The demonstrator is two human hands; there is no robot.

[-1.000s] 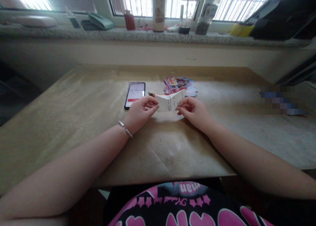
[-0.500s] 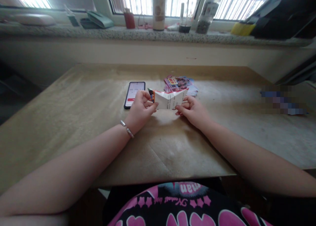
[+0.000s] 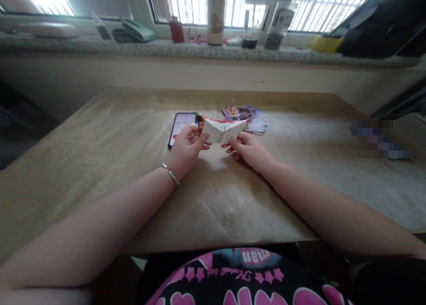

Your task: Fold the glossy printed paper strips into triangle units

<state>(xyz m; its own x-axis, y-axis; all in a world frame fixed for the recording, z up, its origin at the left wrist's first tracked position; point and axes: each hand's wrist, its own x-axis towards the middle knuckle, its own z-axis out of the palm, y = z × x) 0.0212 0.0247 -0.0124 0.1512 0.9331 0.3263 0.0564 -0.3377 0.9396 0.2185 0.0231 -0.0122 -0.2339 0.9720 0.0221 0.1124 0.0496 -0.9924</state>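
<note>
Both my hands hold a folded white paper (image 3: pixel 220 130) with printed text and a coloured edge, just above the table. My left hand (image 3: pixel 185 147) pinches its left end, thumb on top, a silver bracelet on that wrist. My right hand (image 3: pixel 245 147) grips the paper's right lower corner with curled fingers. A black phone (image 3: pixel 180 124) with a lit screen lies flat just behind my left hand. A small pile of colourful printed leaflets (image 3: pixel 246 115) lies behind the paper, to the right.
The table (image 3: pixel 100 140) is covered in brown paper with creases. A stone windowsill (image 3: pixel 199 49) behind it carries a tall bottle, a red cup, jars and a green case. A blurred patch lies at the table's right.
The folded paper and both hands have shifted slightly left and away from me. The paper's fold has been pressed flatter and tilted.
</note>
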